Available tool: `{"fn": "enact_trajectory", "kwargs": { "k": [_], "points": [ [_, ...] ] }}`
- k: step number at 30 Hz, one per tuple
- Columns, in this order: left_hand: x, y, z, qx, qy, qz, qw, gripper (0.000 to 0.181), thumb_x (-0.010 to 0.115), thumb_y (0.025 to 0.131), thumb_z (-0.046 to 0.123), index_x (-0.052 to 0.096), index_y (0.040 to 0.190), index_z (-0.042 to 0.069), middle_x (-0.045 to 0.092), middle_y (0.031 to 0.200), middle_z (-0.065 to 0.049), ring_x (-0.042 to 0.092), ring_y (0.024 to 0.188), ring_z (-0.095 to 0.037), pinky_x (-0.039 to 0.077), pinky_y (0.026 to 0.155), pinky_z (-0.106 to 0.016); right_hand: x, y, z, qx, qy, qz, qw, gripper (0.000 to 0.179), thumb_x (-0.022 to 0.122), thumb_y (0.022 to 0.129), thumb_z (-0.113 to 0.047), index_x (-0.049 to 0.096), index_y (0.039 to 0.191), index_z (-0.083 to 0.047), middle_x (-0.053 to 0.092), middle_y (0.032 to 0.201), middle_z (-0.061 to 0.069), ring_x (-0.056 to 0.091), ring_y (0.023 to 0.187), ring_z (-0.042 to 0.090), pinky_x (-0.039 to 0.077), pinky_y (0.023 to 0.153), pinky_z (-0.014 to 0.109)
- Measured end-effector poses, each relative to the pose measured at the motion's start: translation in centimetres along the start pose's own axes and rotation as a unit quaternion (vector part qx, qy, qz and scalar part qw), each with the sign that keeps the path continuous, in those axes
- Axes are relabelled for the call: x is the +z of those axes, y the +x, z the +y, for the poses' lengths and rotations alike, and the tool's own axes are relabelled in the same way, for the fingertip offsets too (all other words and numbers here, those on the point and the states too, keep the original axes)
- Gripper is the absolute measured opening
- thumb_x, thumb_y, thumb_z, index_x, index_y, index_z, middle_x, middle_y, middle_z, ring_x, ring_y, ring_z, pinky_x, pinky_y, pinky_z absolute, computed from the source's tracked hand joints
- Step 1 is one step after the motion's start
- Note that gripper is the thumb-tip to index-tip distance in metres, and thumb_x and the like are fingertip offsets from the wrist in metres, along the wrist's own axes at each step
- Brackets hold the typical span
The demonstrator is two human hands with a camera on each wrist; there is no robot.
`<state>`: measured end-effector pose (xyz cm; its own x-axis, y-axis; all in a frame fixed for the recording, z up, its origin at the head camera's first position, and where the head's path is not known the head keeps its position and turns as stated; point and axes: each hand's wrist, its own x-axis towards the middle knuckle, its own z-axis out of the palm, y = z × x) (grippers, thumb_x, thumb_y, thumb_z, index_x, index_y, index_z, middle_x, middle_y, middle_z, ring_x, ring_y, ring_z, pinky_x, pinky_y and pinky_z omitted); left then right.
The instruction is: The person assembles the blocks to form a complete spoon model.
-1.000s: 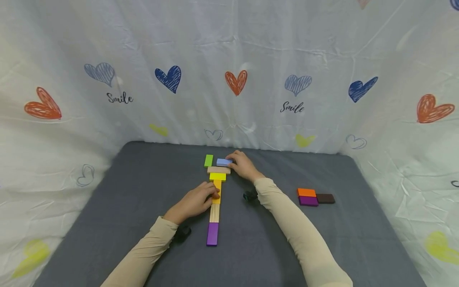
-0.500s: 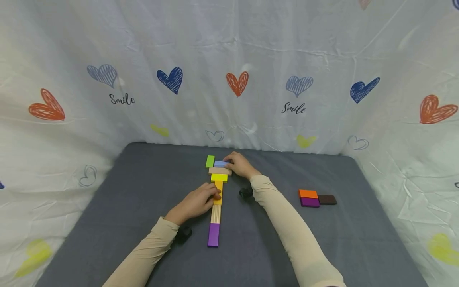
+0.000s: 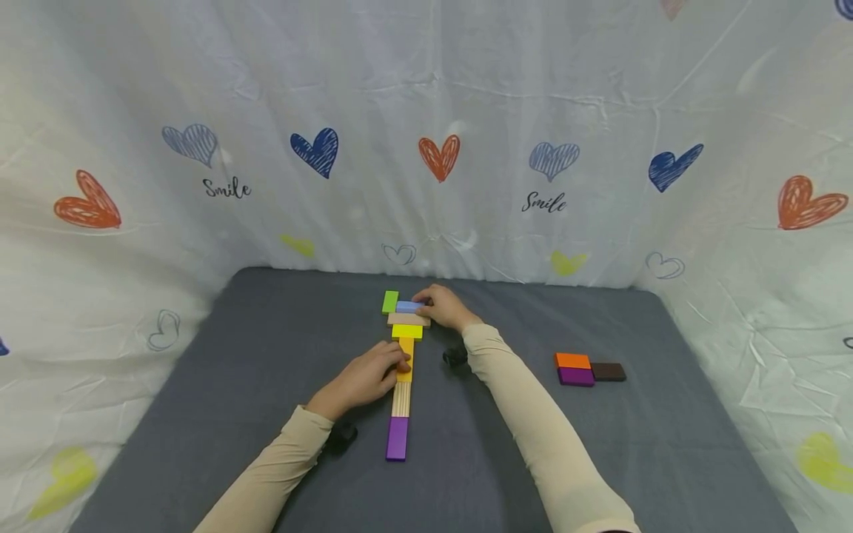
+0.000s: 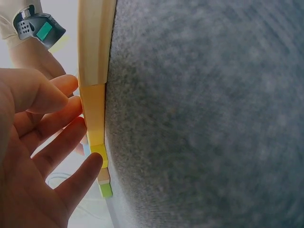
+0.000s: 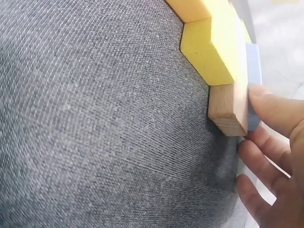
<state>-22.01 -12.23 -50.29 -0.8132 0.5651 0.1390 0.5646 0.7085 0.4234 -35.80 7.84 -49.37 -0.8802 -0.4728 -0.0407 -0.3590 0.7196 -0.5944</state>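
Note:
Flat wooden blocks form a line on the grey cloth: a purple block (image 3: 396, 438), a ridged pale block (image 3: 401, 400), an amber block (image 3: 404, 376), a yellow block (image 3: 407, 332) and a plain wood block (image 3: 408, 320) laid crosswise. Beyond that lie a green block (image 3: 390, 301) and a light blue block (image 3: 406, 306), side by side. My right hand (image 3: 445, 307) pinches the blue block's right end between thumb and fingers, seen close in the right wrist view. With loosely bent fingers, my left hand (image 3: 360, 377) rests at the amber block's side and top.
Off to the right, an orange block (image 3: 572, 360), a dark purple block (image 3: 576, 377) and a dark brown block (image 3: 609, 371) lie together. A white curtain (image 3: 440, 215) printed with hearts hangs behind the table's far edge.
My right hand has slid the blue block left, closing the gap to the green block, and a little nearer the plain wood block. My left hand has stayed in place.

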Motion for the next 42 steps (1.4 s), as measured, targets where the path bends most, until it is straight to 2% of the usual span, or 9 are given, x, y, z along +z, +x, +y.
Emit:
{"fn": "enact_trajectory", "kwargs": {
  "k": [5, 10, 16, 19, 25, 34, 42],
  "points": [
    [0.0, 0.0, 0.0, 0.004, -0.003, 0.004, 1.0000, 0.018, 0.057, 0.092, 0.006, 0.069, 0.101, 0.016, 0.064, 0.110, 0.004, 0.056, 0.103, -0.012, 0.054, 0.090, -0.033, -0.1, -0.2, -0.2, -0.002, 0.007, 0.005, 1.0000, 0.034, 0.062, 0.097, -0.022, 0.066, 0.129, -0.010, 0.063, 0.119, 0.011, 0.060, 0.107, 0.025, 0.051, 0.094, 0.039],
    [0.0, 0.1, 0.0, 0.001, -0.003, 0.008, 1.0000, 0.018, 0.058, 0.092, 0.005, 0.069, 0.100, 0.017, 0.064, 0.111, 0.004, 0.056, 0.103, -0.012, 0.054, 0.089, -0.033, 0.0, -0.3, -0.3, -0.013, 0.004, 0.026, 0.9996, 0.031, 0.056, 0.100, -0.023, 0.067, 0.127, -0.009, 0.065, 0.117, 0.011, 0.062, 0.106, 0.025, 0.051, 0.094, 0.040],
    [0.0, 0.0, 0.2, 0.001, -0.006, 0.003, 1.0000, 0.017, 0.058, 0.093, 0.006, 0.069, 0.100, 0.016, 0.064, 0.111, 0.004, 0.056, 0.103, -0.012, 0.054, 0.090, -0.033, 0.3, -0.4, -0.5, 0.006, 0.017, 0.037, 0.9991, 0.029, 0.056, 0.101, -0.020, 0.069, 0.124, -0.009, 0.066, 0.117, 0.011, 0.062, 0.106, 0.026, 0.052, 0.095, 0.040],
    [0.0, 0.0, 0.2, 0.001, -0.004, 0.004, 1.0000, 0.017, 0.058, 0.093, 0.006, 0.069, 0.100, 0.017, 0.063, 0.110, 0.004, 0.056, 0.102, -0.012, 0.054, 0.089, -0.032, 0.5, -0.5, -0.6, 0.004, 0.015, 0.048, 0.9987, 0.028, 0.057, 0.100, -0.019, 0.069, 0.122, -0.008, 0.066, 0.115, 0.012, 0.062, 0.105, 0.026, 0.052, 0.094, 0.041],
    [0.0, 0.0, 0.2, -0.006, -0.001, 0.000, 1.0000, 0.019, 0.058, 0.092, 0.006, 0.068, 0.103, 0.018, 0.062, 0.107, 0.005, 0.054, 0.097, -0.010, 0.053, 0.084, -0.031, 0.8, -0.8, -0.6, -0.015, 0.007, 0.075, 0.9971, 0.023, 0.059, 0.098, -0.014, 0.072, 0.116, -0.008, 0.066, 0.104, 0.011, 0.062, 0.094, 0.022, 0.052, 0.084, 0.037],
    [0.0, 0.1, 0.1, -0.002, -0.001, 0.005, 1.0000, 0.018, 0.058, 0.092, 0.005, 0.069, 0.100, 0.018, 0.063, 0.110, 0.005, 0.055, 0.101, -0.011, 0.054, 0.087, -0.032, 1.4, -0.5, -0.9, 0.027, -0.014, 0.083, 0.9961, 0.025, 0.059, 0.099, -0.021, 0.070, 0.120, -0.012, 0.066, 0.109, 0.010, 0.061, 0.098, 0.025, 0.051, 0.087, 0.041],
    [0.1, 0.1, 0.0, -0.001, -0.002, 0.003, 1.0000, 0.018, 0.058, 0.092, 0.006, 0.068, 0.100, 0.018, 0.063, 0.110, 0.004, 0.055, 0.101, -0.012, 0.054, 0.087, -0.033, 1.6, -0.6, -1.1, 0.030, -0.029, 0.080, 0.9959, 0.030, 0.057, 0.099, -0.023, 0.067, 0.125, -0.012, 0.064, 0.110, 0.010, 0.059, 0.099, 0.024, 0.050, 0.087, 0.041]
  ]
}}
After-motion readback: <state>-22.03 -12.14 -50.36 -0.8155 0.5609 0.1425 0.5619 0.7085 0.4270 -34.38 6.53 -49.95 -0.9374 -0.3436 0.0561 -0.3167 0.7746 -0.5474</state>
